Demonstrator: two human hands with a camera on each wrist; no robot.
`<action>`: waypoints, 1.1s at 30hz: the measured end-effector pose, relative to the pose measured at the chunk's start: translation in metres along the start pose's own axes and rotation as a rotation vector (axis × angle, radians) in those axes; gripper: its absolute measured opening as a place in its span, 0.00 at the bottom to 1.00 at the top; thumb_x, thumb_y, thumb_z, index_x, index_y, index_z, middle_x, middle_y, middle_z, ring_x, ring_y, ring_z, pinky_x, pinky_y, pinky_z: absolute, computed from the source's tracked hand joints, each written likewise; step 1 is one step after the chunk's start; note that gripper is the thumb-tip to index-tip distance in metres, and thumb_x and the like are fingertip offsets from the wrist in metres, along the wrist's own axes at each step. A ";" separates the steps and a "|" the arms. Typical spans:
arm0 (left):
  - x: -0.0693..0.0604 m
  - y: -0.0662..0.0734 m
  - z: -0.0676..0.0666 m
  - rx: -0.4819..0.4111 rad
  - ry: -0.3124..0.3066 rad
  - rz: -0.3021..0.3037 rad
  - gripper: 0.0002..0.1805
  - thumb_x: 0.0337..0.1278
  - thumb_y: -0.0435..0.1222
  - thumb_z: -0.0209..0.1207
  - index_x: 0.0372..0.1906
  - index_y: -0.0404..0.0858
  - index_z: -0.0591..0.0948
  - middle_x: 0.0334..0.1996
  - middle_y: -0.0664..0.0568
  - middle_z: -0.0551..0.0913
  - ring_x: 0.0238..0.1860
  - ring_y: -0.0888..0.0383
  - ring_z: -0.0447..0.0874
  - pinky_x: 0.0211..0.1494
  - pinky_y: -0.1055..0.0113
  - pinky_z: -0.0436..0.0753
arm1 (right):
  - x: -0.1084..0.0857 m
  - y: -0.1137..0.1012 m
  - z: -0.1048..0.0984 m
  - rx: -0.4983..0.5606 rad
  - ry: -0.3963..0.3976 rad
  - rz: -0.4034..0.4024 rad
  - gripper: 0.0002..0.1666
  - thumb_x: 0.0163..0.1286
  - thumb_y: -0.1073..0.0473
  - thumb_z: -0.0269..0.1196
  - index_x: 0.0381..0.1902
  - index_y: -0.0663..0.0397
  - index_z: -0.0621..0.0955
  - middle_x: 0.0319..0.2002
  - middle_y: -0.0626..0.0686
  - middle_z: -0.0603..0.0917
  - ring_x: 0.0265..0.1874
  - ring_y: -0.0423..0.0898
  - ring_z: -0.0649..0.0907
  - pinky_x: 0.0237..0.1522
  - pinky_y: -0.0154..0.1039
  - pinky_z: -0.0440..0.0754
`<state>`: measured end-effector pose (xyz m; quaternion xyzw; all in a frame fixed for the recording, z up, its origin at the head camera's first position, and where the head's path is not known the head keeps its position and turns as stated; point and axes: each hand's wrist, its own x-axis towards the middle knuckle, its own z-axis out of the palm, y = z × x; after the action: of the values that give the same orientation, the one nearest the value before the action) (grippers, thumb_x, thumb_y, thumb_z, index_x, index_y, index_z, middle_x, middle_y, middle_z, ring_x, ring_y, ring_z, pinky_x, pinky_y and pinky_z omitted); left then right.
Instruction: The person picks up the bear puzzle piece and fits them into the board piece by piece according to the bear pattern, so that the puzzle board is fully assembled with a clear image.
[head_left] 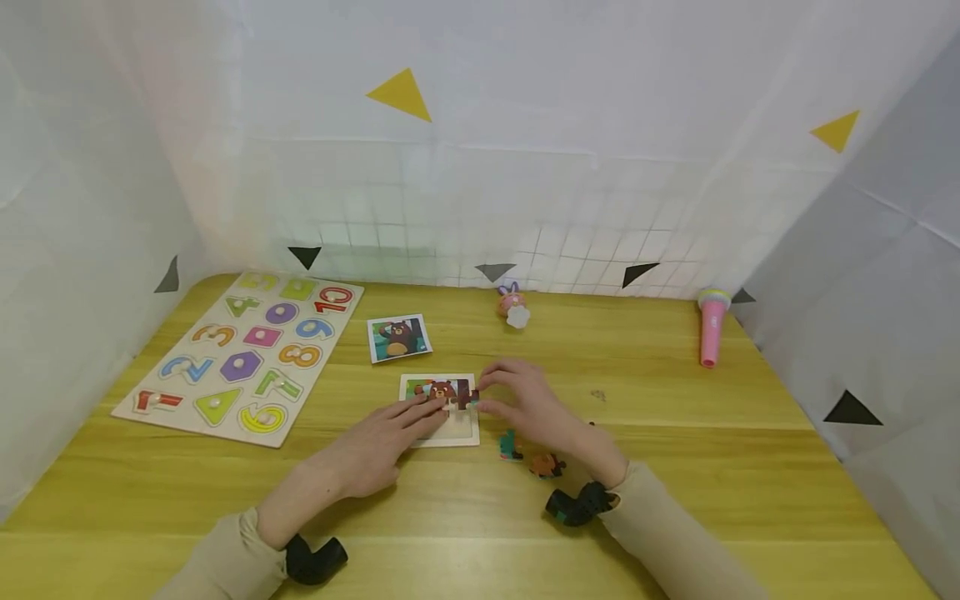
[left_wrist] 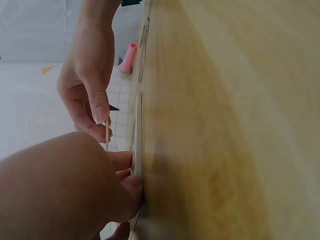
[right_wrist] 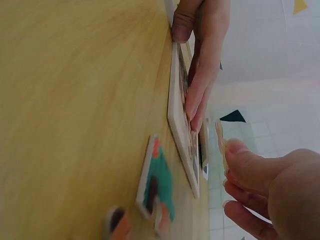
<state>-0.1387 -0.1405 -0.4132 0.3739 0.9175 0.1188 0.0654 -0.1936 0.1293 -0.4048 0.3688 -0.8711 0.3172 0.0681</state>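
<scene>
A small wooden jigsaw tray [head_left: 441, 444] with a bear picture lies flat on the table, partly filled along its far side. My left hand [head_left: 367, 450] rests on it, fingers stretched over the pieces and thumb at the near edge. Between thumb and fingers, my right hand [head_left: 528, 406] pinches a puzzle piece [right_wrist: 221, 145], held up on its edge above the tray's right side. A teal piece [head_left: 510, 446] and an orange-brown piece [head_left: 545, 465] lie on the table under the right wrist. The left fingers hide part of the bear.
Behind the tray lies a bear picture card [head_left: 400, 338]. A wooden number and shape board [head_left: 198, 421] occupies the left side. Toward the back are a pink rabbit-eared toy [head_left: 513, 305] and a pink toy microphone [head_left: 712, 327]. White sheeting [head_left: 562, 200] encloses the table.
</scene>
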 end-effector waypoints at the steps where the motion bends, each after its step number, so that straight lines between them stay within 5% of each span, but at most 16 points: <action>1: 0.000 0.000 0.000 -0.006 -0.003 -0.007 0.46 0.50 0.23 0.57 0.79 0.42 0.59 0.80 0.49 0.52 0.79 0.43 0.50 0.78 0.47 0.59 | 0.002 -0.001 0.001 0.002 -0.004 0.004 0.09 0.66 0.58 0.70 0.43 0.54 0.85 0.47 0.51 0.83 0.51 0.50 0.79 0.57 0.55 0.72; 12: 0.002 0.000 -0.001 -0.010 -0.010 -0.021 0.48 0.50 0.24 0.59 0.79 0.43 0.58 0.80 0.47 0.53 0.78 0.43 0.52 0.77 0.46 0.61 | 0.005 0.000 0.013 -0.069 -0.040 0.035 0.10 0.66 0.56 0.70 0.43 0.53 0.86 0.48 0.50 0.83 0.53 0.51 0.77 0.57 0.58 0.70; 33: 0.002 0.002 0.003 -0.002 0.034 -0.050 0.49 0.48 0.24 0.59 0.79 0.40 0.55 0.76 0.46 0.61 0.76 0.45 0.58 0.77 0.48 0.62 | 0.002 0.003 0.024 -0.107 -0.058 0.012 0.11 0.67 0.54 0.68 0.43 0.54 0.85 0.47 0.49 0.82 0.48 0.46 0.80 0.48 0.47 0.67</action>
<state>-0.1380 -0.1372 -0.4159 0.3486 0.9275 0.1244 0.0529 -0.1947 0.1157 -0.4244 0.3686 -0.8905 0.2597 0.0606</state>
